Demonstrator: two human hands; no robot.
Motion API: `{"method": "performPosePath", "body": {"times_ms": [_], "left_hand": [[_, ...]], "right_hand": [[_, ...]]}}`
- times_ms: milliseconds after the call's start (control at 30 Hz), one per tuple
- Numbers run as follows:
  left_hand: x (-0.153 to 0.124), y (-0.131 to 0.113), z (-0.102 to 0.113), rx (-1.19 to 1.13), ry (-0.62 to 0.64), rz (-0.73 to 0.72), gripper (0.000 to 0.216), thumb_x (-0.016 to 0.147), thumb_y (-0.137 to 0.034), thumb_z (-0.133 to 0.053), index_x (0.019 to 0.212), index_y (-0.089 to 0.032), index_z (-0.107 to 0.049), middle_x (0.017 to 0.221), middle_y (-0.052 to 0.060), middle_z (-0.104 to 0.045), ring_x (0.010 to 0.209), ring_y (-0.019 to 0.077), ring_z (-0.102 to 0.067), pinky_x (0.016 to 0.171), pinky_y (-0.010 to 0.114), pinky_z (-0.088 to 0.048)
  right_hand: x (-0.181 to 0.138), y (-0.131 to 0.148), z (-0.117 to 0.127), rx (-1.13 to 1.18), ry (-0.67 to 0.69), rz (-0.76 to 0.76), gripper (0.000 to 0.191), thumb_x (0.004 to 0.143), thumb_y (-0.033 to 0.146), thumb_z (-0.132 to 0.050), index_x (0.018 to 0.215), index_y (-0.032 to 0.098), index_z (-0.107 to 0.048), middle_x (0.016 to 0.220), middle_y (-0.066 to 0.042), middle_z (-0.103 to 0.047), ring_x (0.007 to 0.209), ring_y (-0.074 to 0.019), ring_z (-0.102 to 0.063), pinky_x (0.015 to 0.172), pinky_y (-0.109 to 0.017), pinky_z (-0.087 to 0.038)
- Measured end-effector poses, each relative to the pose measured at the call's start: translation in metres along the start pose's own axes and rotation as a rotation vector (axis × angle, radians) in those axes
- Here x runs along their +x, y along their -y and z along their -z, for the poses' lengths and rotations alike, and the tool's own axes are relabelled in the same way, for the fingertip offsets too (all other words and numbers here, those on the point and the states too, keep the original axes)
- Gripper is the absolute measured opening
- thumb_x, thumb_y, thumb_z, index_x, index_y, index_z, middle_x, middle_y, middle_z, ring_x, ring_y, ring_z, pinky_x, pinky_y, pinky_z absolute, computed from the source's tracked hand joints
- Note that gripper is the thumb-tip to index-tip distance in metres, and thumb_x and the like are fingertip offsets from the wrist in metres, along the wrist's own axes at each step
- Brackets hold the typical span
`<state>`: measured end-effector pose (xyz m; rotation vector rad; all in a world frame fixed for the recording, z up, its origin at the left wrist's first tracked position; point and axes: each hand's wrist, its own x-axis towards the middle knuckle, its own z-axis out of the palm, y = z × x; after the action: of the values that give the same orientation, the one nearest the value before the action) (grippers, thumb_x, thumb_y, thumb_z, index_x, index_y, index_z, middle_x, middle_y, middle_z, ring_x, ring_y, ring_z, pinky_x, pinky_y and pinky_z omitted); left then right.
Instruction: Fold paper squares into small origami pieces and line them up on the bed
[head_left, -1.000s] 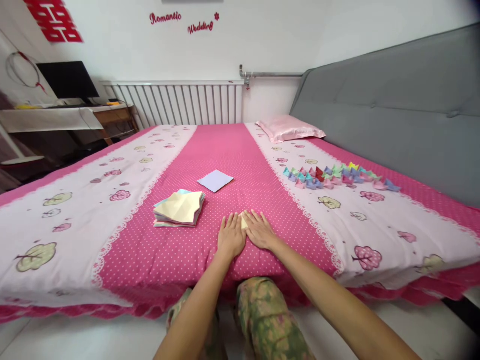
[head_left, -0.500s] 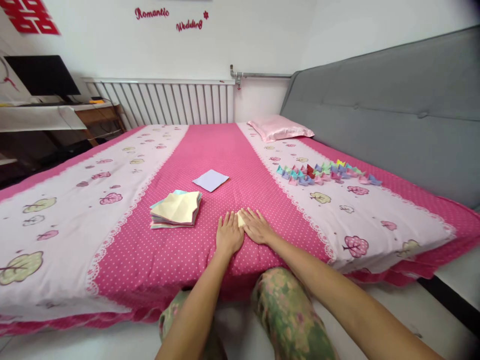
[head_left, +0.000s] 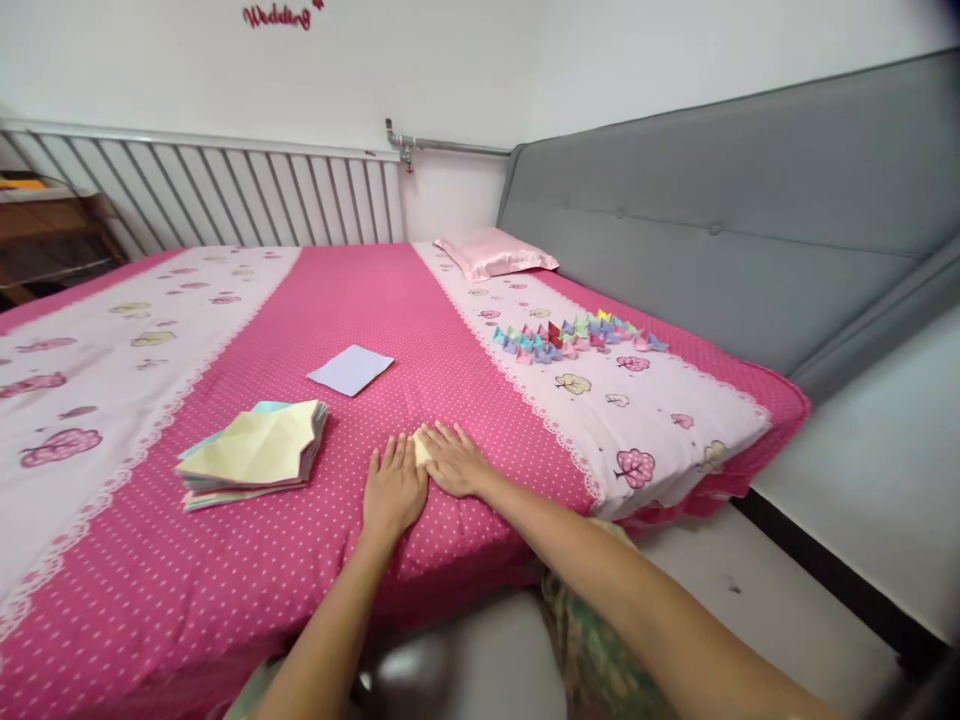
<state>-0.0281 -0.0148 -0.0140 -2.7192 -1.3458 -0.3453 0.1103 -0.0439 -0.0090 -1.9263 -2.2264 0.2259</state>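
Observation:
A small piece of pale yellow paper point(head_left: 421, 448) lies on the pink dotted bedspread point(head_left: 360, 300), mostly covered by my hands. My left hand point(head_left: 394, 488) rests flat on its left side, fingers stretched forward. Over its right side my right hand point(head_left: 454, 460) lies flat, fingers extended. Both palms face down, and how the paper is folded beneath them is hidden. To the left stands a stack of coloured paper sheets point(head_left: 255, 445) with a creased yellow sheet on top. Beyond it lies a single lavender sheet point(head_left: 351, 370).
Several small folded paper pieces point(head_left: 555, 338) in many colours stand in rows at the right. A pink pillow point(head_left: 495, 254) lies at the far side, beside the grey headboard point(head_left: 675, 190). A white radiator point(head_left: 247, 195) runs along the wall. The bed's front edge is close to my knees.
The view has turned to the right, so everything sits further left in the picture. My hands stay flat on the yellow paper in about the same pose.

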Motion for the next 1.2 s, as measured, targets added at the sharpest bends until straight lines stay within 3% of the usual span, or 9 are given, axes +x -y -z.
{"method": "performPosePath", "body": {"times_ms": [467, 567, 733, 967, 1200], "left_hand": [[-0.007, -0.002, 0.004, -0.061, -0.004, 0.008, 0.052, 0.088, -0.032, -0.024, 0.132, -0.006, -0.036, 0.138, 0.014, -0.037, 0.130, 0.0245, -0.026, 0.108, 0.043, -0.016], [-0.007, -0.001, 0.006, -0.124, 0.002, 0.015, 0.052, 0.088, -0.032, -0.025, 0.131, -0.005, -0.037, 0.137, 0.015, -0.037, 0.130, 0.0250, -0.027, 0.107, 0.043, -0.017], [-0.006, 0.006, 0.012, -0.326, -0.042, 0.024, 0.046, 0.085, -0.031, -0.036, 0.125, -0.009, -0.045, 0.132, 0.015, -0.045, 0.124, 0.0251, -0.038, 0.105, 0.043, -0.025], [-0.001, 0.011, 0.015, -0.650, -0.062, 0.126, 0.036, 0.077, -0.022, -0.049, 0.111, -0.013, -0.056, 0.115, 0.011, -0.059, 0.109, 0.0211, -0.051, 0.096, 0.036, -0.037], [-0.012, 0.005, 0.029, -0.705, 0.034, 0.122, 0.035, 0.075, -0.019, -0.051, 0.109, -0.014, -0.057, 0.109, 0.009, -0.061, 0.100, 0.0201, -0.055, 0.090, 0.034, -0.040]], "right_hand": [[-0.008, -0.001, -0.001, 0.165, -0.087, 0.014, 0.054, 0.088, 0.033, -0.025, 0.140, 0.017, -0.019, 0.145, -0.004, -0.023, 0.134, -0.0187, -0.017, 0.109, -0.041, -0.009], [-0.009, -0.006, -0.002, 0.333, -0.202, 0.009, 0.050, 0.087, 0.030, -0.030, 0.136, 0.017, -0.031, 0.141, -0.006, -0.033, 0.130, -0.0177, -0.027, 0.108, -0.039, -0.017], [-0.007, -0.017, -0.001, 0.670, -0.413, -0.177, 0.037, 0.085, 0.025, -0.037, 0.118, 0.020, -0.053, 0.119, -0.006, -0.058, 0.108, -0.0168, -0.053, 0.094, -0.034, -0.038], [0.000, -0.024, 0.001, 0.762, -0.329, -0.201, 0.027, 0.079, 0.026, -0.049, 0.101, 0.020, -0.064, 0.098, -0.005, -0.068, 0.084, -0.0175, -0.062, 0.078, -0.032, -0.046], [-0.009, -0.020, 0.006, 0.847, -0.239, -0.148, 0.026, 0.076, 0.020, -0.052, 0.098, 0.017, -0.064, 0.093, -0.005, -0.068, 0.077, -0.0150, -0.062, 0.071, -0.028, -0.048]]}}
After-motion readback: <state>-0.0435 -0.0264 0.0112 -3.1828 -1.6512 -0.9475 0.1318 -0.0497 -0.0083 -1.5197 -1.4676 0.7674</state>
